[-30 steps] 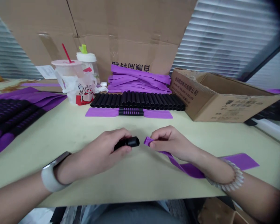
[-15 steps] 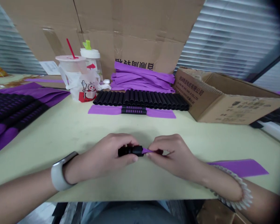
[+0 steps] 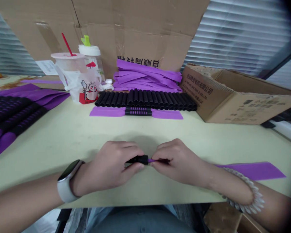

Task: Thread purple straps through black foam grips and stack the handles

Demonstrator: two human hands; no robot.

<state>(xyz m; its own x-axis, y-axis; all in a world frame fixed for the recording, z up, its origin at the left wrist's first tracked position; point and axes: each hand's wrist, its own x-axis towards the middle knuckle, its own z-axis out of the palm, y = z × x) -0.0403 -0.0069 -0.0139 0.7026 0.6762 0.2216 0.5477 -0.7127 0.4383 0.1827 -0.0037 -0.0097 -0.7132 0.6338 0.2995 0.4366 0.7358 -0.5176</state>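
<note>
My left hand [image 3: 116, 165] is closed around a short black tube [image 3: 143, 160], whose right end sticks out past the thumb and fingertips. At that end my right hand [image 3: 177, 161] pinches a narrow, bunched bit of purple band, with its fingertips very close to the tube. A flat purple band [image 3: 254, 171] runs out to the right from behind my right forearm; my hand hides whether it joins the pinched piece. Behind both hands lies one finished-looking purple band with a slotted black sleeve [image 3: 138, 111] round its middle.
A row of black tubes [image 3: 145, 99] lies before a pile of purple bands [image 3: 146, 76]. At the left are several sleeved bands [image 3: 16, 113], and a bagged drink cup [image 3: 74, 77] beside a bottle [image 3: 90, 51]. An open cardboard box [image 3: 252, 106] stands at the right.
My right fingertips have come closer to the tube's end, so less purple shows between. My left wrist has turned, showing more of the watch face. The view has shifted slightly.
</note>
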